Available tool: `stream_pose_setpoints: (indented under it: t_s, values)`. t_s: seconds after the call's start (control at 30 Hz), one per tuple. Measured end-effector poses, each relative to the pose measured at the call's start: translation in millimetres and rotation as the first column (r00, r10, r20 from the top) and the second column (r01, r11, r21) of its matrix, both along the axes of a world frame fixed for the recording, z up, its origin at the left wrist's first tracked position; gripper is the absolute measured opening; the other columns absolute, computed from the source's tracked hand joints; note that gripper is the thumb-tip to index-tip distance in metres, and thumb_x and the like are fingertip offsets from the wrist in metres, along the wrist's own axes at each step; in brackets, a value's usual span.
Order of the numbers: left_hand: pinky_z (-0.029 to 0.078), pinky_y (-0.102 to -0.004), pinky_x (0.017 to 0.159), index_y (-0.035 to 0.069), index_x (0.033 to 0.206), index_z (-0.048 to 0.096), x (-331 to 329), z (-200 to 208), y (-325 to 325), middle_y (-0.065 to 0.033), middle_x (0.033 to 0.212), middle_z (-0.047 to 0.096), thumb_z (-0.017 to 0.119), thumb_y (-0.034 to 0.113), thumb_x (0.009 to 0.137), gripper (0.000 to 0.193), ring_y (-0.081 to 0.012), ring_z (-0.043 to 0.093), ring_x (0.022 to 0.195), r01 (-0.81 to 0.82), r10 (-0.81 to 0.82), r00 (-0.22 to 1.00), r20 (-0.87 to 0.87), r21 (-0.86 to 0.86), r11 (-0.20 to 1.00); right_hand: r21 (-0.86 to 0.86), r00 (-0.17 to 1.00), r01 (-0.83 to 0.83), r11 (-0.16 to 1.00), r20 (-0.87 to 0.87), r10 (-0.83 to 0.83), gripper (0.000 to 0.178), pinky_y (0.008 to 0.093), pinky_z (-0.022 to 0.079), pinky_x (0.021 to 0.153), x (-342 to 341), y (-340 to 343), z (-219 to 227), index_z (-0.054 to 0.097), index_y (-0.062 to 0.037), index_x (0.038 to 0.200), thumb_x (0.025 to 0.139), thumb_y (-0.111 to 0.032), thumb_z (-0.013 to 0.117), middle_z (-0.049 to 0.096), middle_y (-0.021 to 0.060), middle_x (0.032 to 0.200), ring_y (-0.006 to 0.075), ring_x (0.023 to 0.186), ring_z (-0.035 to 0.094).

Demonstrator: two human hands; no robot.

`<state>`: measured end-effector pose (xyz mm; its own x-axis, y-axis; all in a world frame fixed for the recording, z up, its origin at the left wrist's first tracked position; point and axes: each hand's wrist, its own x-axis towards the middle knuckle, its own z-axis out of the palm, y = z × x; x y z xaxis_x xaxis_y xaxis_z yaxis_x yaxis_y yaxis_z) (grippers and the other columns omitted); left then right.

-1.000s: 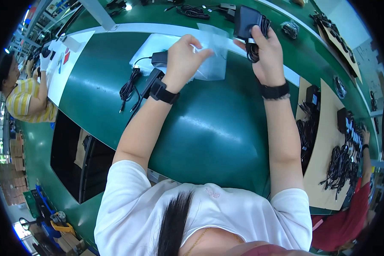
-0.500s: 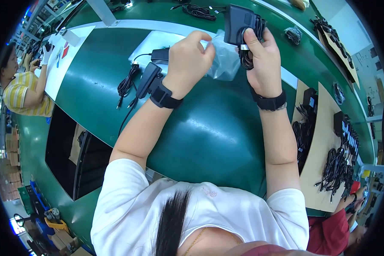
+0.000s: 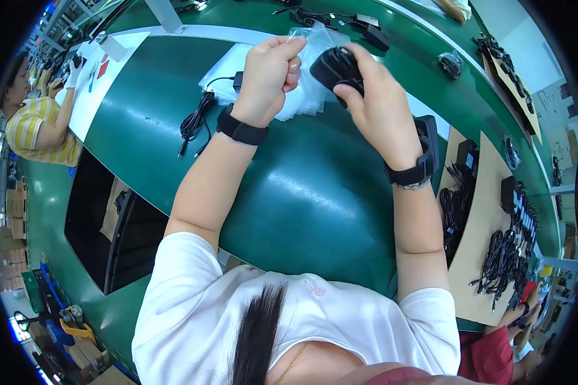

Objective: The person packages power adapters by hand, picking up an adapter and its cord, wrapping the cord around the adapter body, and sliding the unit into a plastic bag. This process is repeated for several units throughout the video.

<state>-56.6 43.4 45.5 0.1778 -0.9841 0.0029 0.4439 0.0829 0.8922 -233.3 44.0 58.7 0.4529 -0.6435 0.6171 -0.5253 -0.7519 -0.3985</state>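
Brought leftward since earlier, the right hand (image 3: 380, 96) clamps a black power adapter (image 3: 323, 73), seemingly to secure its coiled cord (image 3: 344, 59), apart from the left hand (image 3: 266, 78) pinching a clear plastic bag (image 3: 311, 46).

No text, number or sign is legible. Markings present, unreadable:

1. Pale labels (image 3: 524, 212) on the row of black adapters (image 3: 509, 194) lying on the right-hand cardboard sheet (image 3: 485, 186). Print too small to resolve.
2. Small pale label (image 3: 470, 158) on the single black adapter (image 3: 465, 151) at the far end of the cable group, left of that sheet. Print too small to resolve.
3. Pink marking (image 3: 315, 289) on the chest of the white shirt (image 3: 350, 311). Characters, if any, cannot be distinguished.
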Motion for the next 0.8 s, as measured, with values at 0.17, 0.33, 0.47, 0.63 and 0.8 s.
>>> stream_pose_setpoints:
  t_s: [0.17,0.33,0.47,0.63,0.8]
  values:
    - [0.032,-0.0188,0.042,-0.001,0.087,0.057,-21,-4,4,-0.0002,0.056,0.054,0.057,0.019,0.084,0.020,-0.0040,0.045,0.046,-0.092,0.256,0.811,0.525,-0.318,0.943,0.140,0.995,-0.027,0.990,0.097,0.013,0.049,0.0324,0.048,0.071,8,-4,-7,0.043,-0.0028,0.119,0.075,-0.012,0.064,0.058,0.0198,0.097,0.0304,0.080,0.061]
    - [0.026,-0.0167,0.042,0.001,0.094,0.057,-22,-2,10,0.0059,0.052,0.047,0.055,0.016,0.087,0.017,0.0003,0.037,0.046,-0.078,0.330,0.729,0.599,-0.406,0.911,0.464,0.768,-0.346,0.816,0.640,-0.038,0.038,0.0222,0.049,0.053,-2,-20,-1,0.047,0.0009,0.113,0.082,-0.016,0.061,0.058,0.0056,0.093,0.0109,0.072,0.058]
    - [0.035,-0.0229,0.043,0.002,0.092,0.056,-14,-10,3,-0.0008,0.051,0.054,0.057,0.018,0.084,0.018,-0.0054,0.047,0.046,-0.115,0.320,0.741,0.590,-0.358,0.927,0.489,0.592,-0.591,0.641,0.803,-0.067,0.032,0.0335,0.055,0.066,-19,-21,12,0.048,0.0008,0.111,0.087,-0.020,0.054,0.057,0.0104,0.097,0.0175,0.084,0.059]
    - [0.036,-0.0274,0.041,0.003,0.089,0.054,-29,-6,10,-0.0061,0.047,0.051,0.057,0.016,0.083,0.014,-0.0160,0.049,0.040,-0.122,0.503,0.417,0.757,-0.502,0.856,0.050,0.035,-0.998,0.039,0.944,-0.329,0.031,0.0578,0.041,0.089,-25,-25,9,0.046,-0.0007,0.114,0.093,-0.022,0.042,0.055,0.0159,0.106,0.0281,0.100,0.054]
    - [0.031,-0.0245,0.041,0.002,0.090,0.054,-45,-12,17,-0.0025,0.046,0.048,0.058,0.015,0.084,0.014,-0.0116,0.042,0.040,-0.067,0.468,0.516,0.717,-0.511,0.857,0.211,0.107,-0.839,0.501,0.968,-0.228,0.031,0.0485,0.045,0.087,-8,-20,2,0.045,-0.0017,0.114,0.092,-0.023,0.044,0.056,0.0123,0.104,0.0243,0.097,0.056]
